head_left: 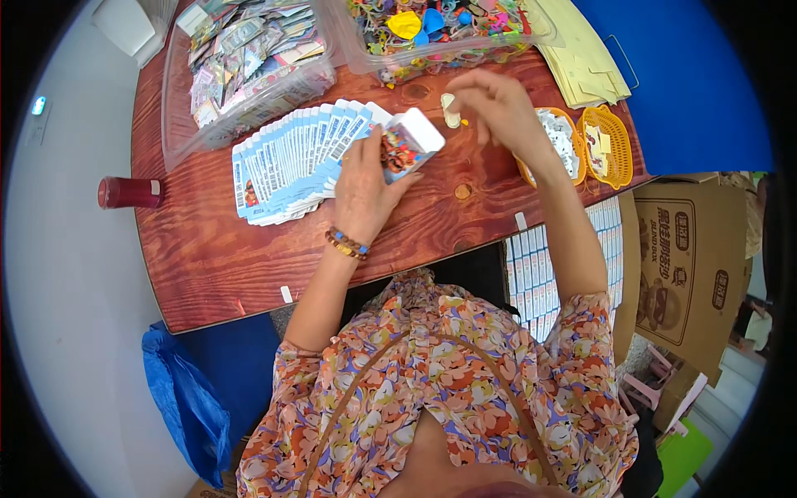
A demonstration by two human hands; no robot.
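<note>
My left hand (363, 183) grips a small printed carton (408, 148), fingers and thumb on its sides, with its white end facing up and to the right. Beside and under that hand lies a long fan of flat blue-and-white cartons (286, 162), overlapping one another. My right hand (498, 108) is raised over the table's far right part, fingers bent and apart, and I see nothing in it. Just left of its fingers are small cream-coloured pieces (451, 110) on the wood. A yellow basket of white packets (563, 148) is partly hidden behind my right wrist.
A clear bin of flat packets (249, 66) and a clear bin of colourful trinkets (448, 50) stand at the back. A second yellow basket (613, 149), yellow sheets (585, 62) and a dark red jar (130, 192) sit near the edges. Packed small boxes (540, 274) lie below the table at right.
</note>
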